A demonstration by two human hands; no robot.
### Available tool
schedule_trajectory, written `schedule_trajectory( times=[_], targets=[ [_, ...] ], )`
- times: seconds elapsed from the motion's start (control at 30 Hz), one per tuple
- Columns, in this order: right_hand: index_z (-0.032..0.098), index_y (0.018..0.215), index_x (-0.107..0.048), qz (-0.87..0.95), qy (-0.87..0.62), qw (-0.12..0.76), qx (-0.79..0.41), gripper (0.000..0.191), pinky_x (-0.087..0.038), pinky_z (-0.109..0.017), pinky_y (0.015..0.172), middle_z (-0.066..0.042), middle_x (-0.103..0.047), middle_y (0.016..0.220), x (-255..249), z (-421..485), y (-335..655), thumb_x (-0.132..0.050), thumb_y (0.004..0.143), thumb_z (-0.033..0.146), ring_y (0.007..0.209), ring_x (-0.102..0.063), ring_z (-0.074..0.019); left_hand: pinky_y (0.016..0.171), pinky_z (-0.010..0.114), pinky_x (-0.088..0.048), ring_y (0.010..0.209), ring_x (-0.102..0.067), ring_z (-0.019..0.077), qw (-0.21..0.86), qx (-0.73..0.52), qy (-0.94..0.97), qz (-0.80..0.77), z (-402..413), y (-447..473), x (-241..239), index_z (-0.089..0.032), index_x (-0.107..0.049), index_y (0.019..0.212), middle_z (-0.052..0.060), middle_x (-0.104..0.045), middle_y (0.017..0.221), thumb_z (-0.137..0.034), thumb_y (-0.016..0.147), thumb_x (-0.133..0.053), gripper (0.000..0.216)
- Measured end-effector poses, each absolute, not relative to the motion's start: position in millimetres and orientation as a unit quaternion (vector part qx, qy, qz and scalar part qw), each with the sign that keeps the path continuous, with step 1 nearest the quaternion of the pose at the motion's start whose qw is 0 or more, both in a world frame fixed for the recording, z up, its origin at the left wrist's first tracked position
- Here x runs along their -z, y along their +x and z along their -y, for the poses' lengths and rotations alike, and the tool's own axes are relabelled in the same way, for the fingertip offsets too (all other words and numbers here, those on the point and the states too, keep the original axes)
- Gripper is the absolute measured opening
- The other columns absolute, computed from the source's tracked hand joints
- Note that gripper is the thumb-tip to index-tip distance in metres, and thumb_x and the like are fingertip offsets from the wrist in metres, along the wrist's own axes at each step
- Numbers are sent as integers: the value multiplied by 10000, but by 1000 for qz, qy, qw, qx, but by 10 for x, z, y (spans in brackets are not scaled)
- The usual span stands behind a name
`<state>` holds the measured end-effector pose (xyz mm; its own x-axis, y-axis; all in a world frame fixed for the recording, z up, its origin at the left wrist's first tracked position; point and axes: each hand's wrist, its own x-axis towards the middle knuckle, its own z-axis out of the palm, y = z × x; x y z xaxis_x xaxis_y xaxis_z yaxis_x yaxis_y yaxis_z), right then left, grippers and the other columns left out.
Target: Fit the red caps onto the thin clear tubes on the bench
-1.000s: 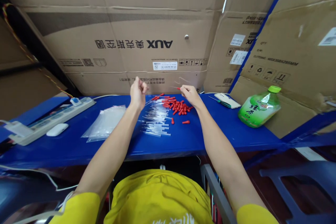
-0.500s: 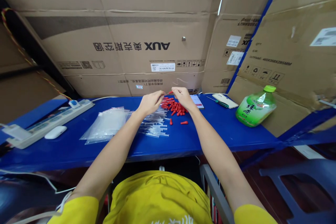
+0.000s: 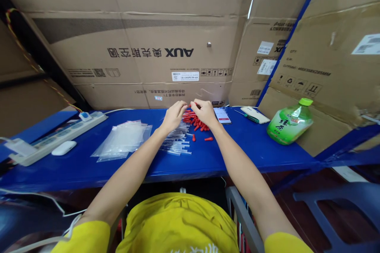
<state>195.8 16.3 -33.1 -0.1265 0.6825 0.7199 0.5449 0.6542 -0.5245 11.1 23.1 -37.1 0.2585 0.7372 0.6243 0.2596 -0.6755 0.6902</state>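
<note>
My left hand (image 3: 174,116) and my right hand (image 3: 204,112) are raised close together over the far part of the blue table, fingers pinched. A red rubber dropper bulb (image 3: 190,105) shows at the fingertips of my right hand. What my left fingers grip is hidden behind them. Below my right hand lies a pile of red rubber bulbs (image 3: 197,121). Two loose ones, an upright bulb (image 3: 194,138) and a lying bulb (image 3: 208,139), are nearer me. Beneath my left hand and wrist is a heap of thin clear tubes (image 3: 177,142).
Clear zip bags (image 3: 123,138) lie left of the tubes. Further left are a white earbud case (image 3: 63,148) and a power strip (image 3: 59,136). Behind my right hand is a lit phone (image 3: 222,115); a green screwdriver (image 3: 251,118), a pale phone (image 3: 258,114) and a green tea bottle (image 3: 289,122) stand rightward.
My two hands have come closer together, the left moving slightly right. The red bulb between them is now more covered by fingers. The view has shifted slightly.
</note>
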Motion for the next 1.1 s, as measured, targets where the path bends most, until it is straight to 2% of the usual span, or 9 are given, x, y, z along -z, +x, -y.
schedule_trajectory(
  times=[0.07,0.17,0.23,0.37,0.43,0.53,0.7,0.83,1.1],
  targets=[
    [219,649,-442,750,-422,507,-47,412,-216,-294,626,46,-377,565,341,-147,1914,-516,992,436,573,-326,-125,806,243,-467,907,-621,196,286,-526,730,-329,-247,134,380,-205,-715,943,54,-696,941,-289,972,-644,113],
    [226,667,-482,757,-429,491,-28,400,-208,-295,626,33,-414,567,368,-141,1846,-513,1003,441,573,-346,-139,649,228,-483,775,-619,165,389,-547,666,-325,-252,191,397,-193,-708,982,41,-692,944,-287,962,-628,125],
    [230,685,-504,760,-431,487,-22,389,-206,-296,629,22,-441,577,385,-144,1815,-507,1010,444,579,-376,-149,599,225,-487,740,-626,155,450,-559,625,-309,-232,230,404,-187,-697,984,39,-692,950,-290,951,-630,126],
    [231,684,-498,757,-430,492,-30,395,-212,-296,634,16,-460,585,392,-146,1807,-506,1012,451,578,-388,-151,512,212,-424,613,-578,144,506,-538,607,-294,-165,281,410,-184,-673,944,13,-632,742,-364,967,-636,186],
    [230,677,-486,762,-422,488,-49,400,-224,-293,635,20,-453,583,382,-137,1807,-506,1007,456,582,-380,-148,475,197,-345,515,-469,110,515,-549,586,-300,-140,301,407,-181,-654,893,-23,-537,621,-426,966,-654,256],
    [227,676,-461,776,-399,480,-94,404,-248,-282,632,32,-430,584,360,-102,1766,-478,1005,463,589,-372,-138,474,186,-284,474,-351,83,518,-604,522,-307,-125,331,392,-185,-595,823,-56,-420,553,-518,987,-606,372],
    [219,701,-463,794,-351,469,-164,379,-270,-273,626,40,-439,612,345,-26,1618,-469,995,459,596,-368,-125,489,210,-297,510,-381,95,474,-651,481,-348,-153,319,402,-193,-480,687,-38,-424,565,-607,965,-598,512],
    [218,679,-449,773,-357,499,-161,411,-264,-281,628,39,-417,603,333,6,1568,-478,991,483,603,-358,-126,479,244,-237,510,-325,94,411,-626,541,-382,-197,268,431,-197,-350,559,-37,-334,516,-584,941,-647,619],
    [232,642,-370,699,-346,578,-238,508,-289,-282,610,31,-361,617,300,-13,1451,-469,961,614,629,-334,-131,469,251,-228,490,-334,101,429,-644,494,-396,-203,419,397,-209,-368,579,-46,-317,487,-619,940,-619,602]
  ],
)
